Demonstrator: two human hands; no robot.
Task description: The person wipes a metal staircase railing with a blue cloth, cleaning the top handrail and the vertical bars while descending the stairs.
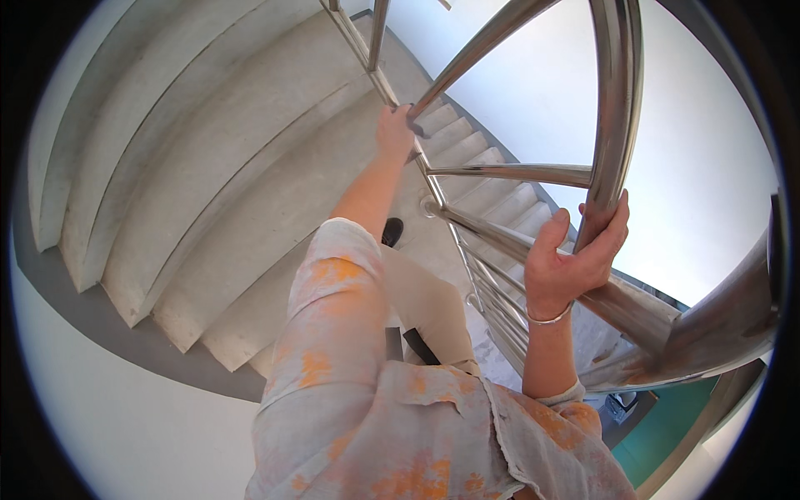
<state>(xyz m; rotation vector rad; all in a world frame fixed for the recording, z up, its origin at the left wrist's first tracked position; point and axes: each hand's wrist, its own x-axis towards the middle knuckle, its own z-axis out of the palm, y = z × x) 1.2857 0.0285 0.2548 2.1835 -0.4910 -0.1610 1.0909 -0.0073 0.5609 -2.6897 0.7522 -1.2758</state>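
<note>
My left hand reaches down and grips the lower end of a stainless steel baluster, close to the lower rail. A small dark piece, perhaps cloth, shows at its fingers; its kind is unclear. Around the thick polished handrail curls my right hand, thumb on the near side and fingers on the far side. A bracelet circles that wrist. Further balusters join the handrail to the lower rail beside both hands.
Curved concrete steps fan out at the left, bordered by a grey skirting and white wall. Beyond the railing, more steps descend. My dark shoe stands on a tread. At lower right lie a green surface and a clear plastic item.
</note>
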